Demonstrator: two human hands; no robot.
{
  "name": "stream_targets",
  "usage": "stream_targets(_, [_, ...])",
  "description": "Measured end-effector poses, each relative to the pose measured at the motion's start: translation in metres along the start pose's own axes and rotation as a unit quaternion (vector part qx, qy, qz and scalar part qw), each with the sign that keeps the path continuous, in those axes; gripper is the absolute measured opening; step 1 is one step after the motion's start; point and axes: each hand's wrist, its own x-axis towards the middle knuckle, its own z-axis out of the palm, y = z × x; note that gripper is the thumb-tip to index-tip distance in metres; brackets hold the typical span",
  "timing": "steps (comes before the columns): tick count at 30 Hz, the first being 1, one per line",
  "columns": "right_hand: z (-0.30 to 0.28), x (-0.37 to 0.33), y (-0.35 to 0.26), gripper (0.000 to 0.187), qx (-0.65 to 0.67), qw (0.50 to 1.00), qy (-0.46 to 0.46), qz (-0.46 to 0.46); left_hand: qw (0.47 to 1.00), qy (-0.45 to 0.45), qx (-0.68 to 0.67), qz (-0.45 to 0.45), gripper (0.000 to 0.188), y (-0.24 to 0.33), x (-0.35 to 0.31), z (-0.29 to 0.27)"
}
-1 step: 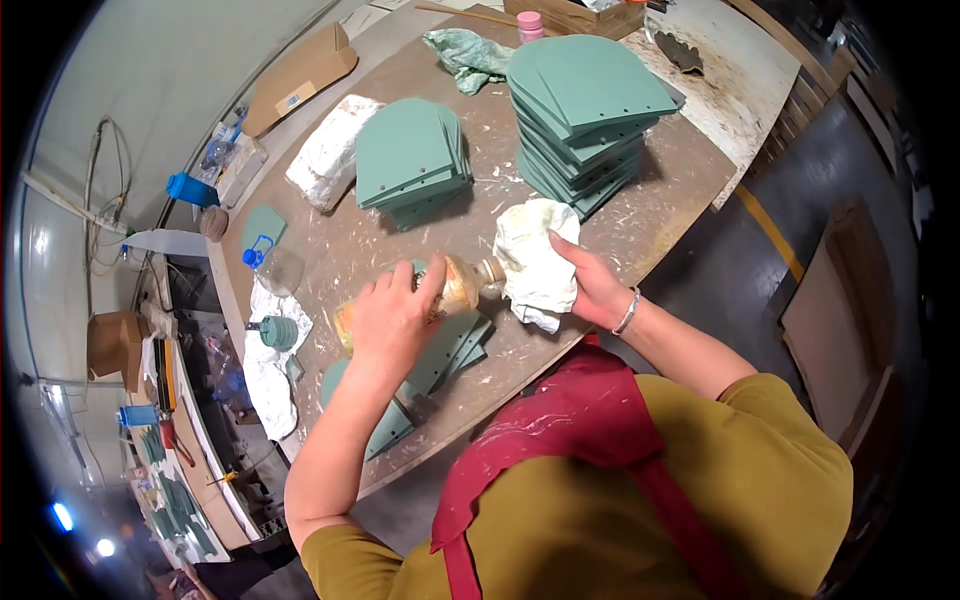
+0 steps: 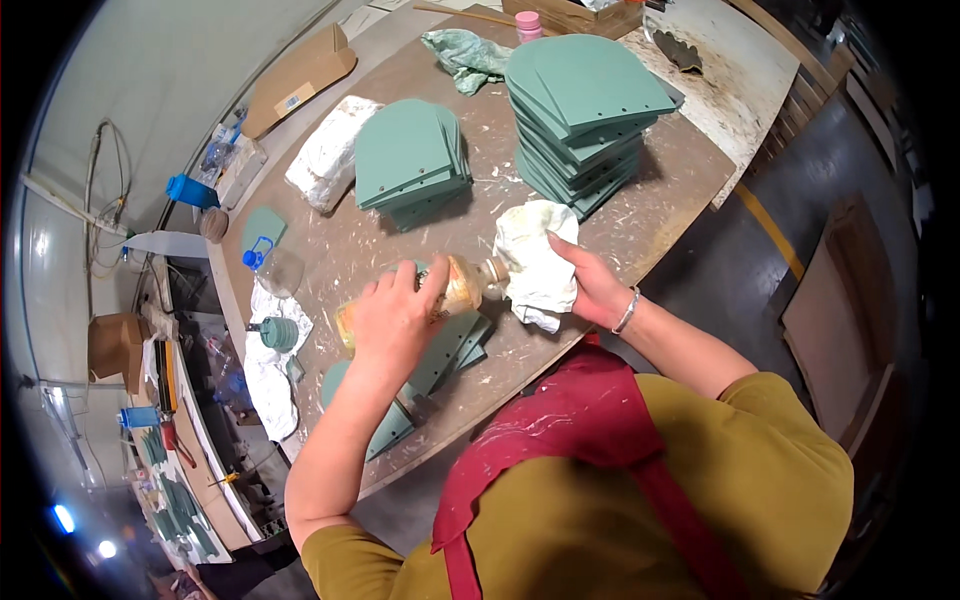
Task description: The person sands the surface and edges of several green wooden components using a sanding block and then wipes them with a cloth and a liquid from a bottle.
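**Bottle tipped against a rag over the green panels**

The left hand (image 2: 395, 320) is wrapped round a clear bottle (image 2: 450, 292) of amber liquid, fingers clamped on its body, holding it on its side with the neck pointing right. The right hand (image 2: 590, 290) grips a crumpled white rag (image 2: 535, 262), fingers closed on the cloth, and the rag sits right against the bottle's mouth — the two touch.

Both hover above the near edge of a round, paint-spattered table (image 2: 660, 210). Under the left hand lie a few flat green panels (image 2: 445, 360) with small holes along their edges.

Farther off stand two piles of the same panels — a tall stack (image 2: 590, 110) at far right and a lower stack (image 2: 412, 160) to its left. Left of that lies a white bundle (image 2: 330, 150); a green cloth (image 2: 465, 55) lies at the far edge. The person wears a red apron (image 2: 560, 440).
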Motion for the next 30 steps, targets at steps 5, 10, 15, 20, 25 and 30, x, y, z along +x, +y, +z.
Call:
stream_targets(5, [-0.003, -0.001, -0.001, 0.049, 0.037, 0.999, -0.015, 0.016, 1.000, -0.008, 0.011, -0.004, 0.071, 0.003, 0.012, -0.005])
stream_targets(10, [-0.003, 0.004, -0.006, 0.050, 0.054, 0.998, -0.032, -0.010, 0.999, -0.027, 0.021, 0.041, 0.068, 0.008, 0.009, -0.008])
stream_targets(15, [-0.003, 0.007, -0.001, 0.053, 0.057, 0.998, -0.026, 0.021, 0.999, -0.034, 0.006, 0.006, 0.070, 0.002, 0.011, -0.009])
stream_targets(20, [-0.003, 0.007, -0.004, 0.055, 0.057, 0.998, -0.031, 0.027, 0.999, -0.035, 0.015, 0.013, 0.071, -0.003, 0.004, -0.015])
stream_targets(25, [0.005, 0.003, 0.000, 0.051, 0.103, 0.991, -0.044, 0.079, 0.997, -0.075, -0.017, 0.000, 0.071, 0.001, 0.005, -0.019])
stream_targets(30, [0.048, -0.018, -0.023, 0.051, 0.133, 0.991, -0.026, 0.008, 0.964, -0.075, -0.245, -0.066, 0.075, -0.006, 0.015, -0.031])
